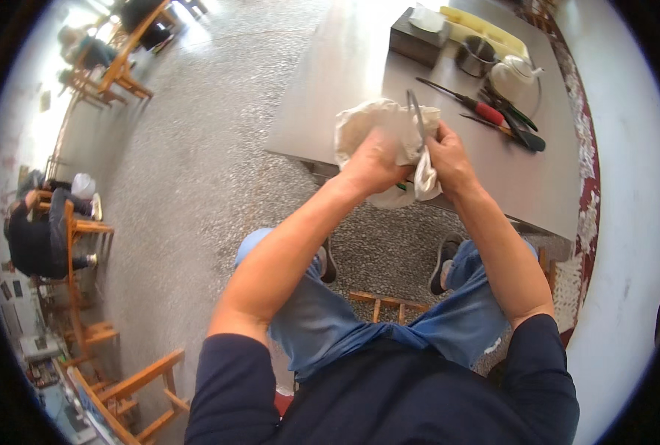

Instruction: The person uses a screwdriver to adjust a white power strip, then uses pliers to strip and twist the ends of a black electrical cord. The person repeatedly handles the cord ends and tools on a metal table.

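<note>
A crumpled cream cloth (361, 127) hangs over the near edge of the metal table between my hands. My left hand (376, 159) is closed on its lower part; motion smears the back of that hand. My right hand (451, 158) pinches the cloth's right side, beside a curved grey metal rod or hoop (416, 111) that stands up from the cloth. How the rod joins the cloth is hidden. A little green shows below the hands, too small to name.
On the metal table (330, 67) lie long tools, one with a red grip (488, 113). Behind them stand a white teapot (513, 77), a metal cup (476, 56), a yellow tray (486, 31) and a grey box (417, 38). Another person (37, 237) sits far left near wooden chairs (133, 382).
</note>
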The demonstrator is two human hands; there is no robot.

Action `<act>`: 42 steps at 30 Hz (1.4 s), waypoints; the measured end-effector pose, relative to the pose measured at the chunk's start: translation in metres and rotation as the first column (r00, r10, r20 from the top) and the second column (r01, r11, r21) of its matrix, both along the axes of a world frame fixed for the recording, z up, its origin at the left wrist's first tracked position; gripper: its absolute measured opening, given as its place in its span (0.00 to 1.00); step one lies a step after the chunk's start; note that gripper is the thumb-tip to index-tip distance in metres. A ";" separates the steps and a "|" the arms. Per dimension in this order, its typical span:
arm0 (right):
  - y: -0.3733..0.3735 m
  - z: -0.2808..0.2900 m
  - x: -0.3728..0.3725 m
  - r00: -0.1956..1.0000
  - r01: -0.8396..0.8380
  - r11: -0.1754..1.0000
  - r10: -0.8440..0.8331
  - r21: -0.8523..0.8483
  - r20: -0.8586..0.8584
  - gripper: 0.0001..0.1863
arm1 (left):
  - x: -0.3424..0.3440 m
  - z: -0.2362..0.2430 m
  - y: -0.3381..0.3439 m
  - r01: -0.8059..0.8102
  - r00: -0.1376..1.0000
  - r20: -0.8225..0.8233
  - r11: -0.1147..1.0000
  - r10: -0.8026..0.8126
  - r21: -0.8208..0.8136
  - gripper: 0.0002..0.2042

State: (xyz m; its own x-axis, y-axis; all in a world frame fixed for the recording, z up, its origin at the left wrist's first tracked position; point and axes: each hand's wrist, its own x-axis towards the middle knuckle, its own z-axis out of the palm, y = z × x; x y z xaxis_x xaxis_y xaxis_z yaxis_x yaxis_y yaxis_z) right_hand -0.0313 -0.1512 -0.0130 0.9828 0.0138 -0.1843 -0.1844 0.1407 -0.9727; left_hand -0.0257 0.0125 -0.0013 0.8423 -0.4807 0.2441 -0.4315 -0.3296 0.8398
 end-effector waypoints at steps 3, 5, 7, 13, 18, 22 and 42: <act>-0.014 0.000 -0.016 0.995 -0.070 0.997 0.067 0.033 0.071 0.18 | 0.000 0.002 0.000 -0.006 0.999 0.035 1.000 0.005 0.013 0.27; -0.015 0.011 -0.021 0.997 -0.079 0.993 0.078 0.092 0.016 0.19 | -0.001 0.006 -0.001 -0.009 1.000 0.016 1.000 0.009 0.028 0.27; -0.014 0.010 -0.016 0.998 -0.062 0.998 0.062 -0.003 0.030 0.17 | -0.002 0.002 -0.003 -0.074 0.995 0.067 0.997 0.072 0.020 0.25; 0.004 0.012 0.006 0.999 0.015 1.000 -0.016 -0.027 -0.031 0.15 | -0.002 0.003 -0.008 -0.161 0.987 0.009 0.978 0.161 0.133 0.25; -0.007 0.012 -0.006 0.997 -0.069 0.996 0.071 -0.063 0.032 0.16 | 0.003 -0.011 -0.003 -0.117 0.993 0.024 0.989 0.115 0.096 0.26; -0.029 0.019 -0.028 0.986 -0.162 0.980 0.157 0.114 0.051 0.19 | 0.004 -0.017 -0.001 -0.109 0.994 0.040 0.984 0.104 0.143 0.27; -0.027 0.017 -0.029 0.988 -0.124 0.965 0.142 0.229 -0.067 0.15 | -0.004 -0.018 0.019 -0.043 0.994 -0.102 0.999 0.042 -0.007 0.26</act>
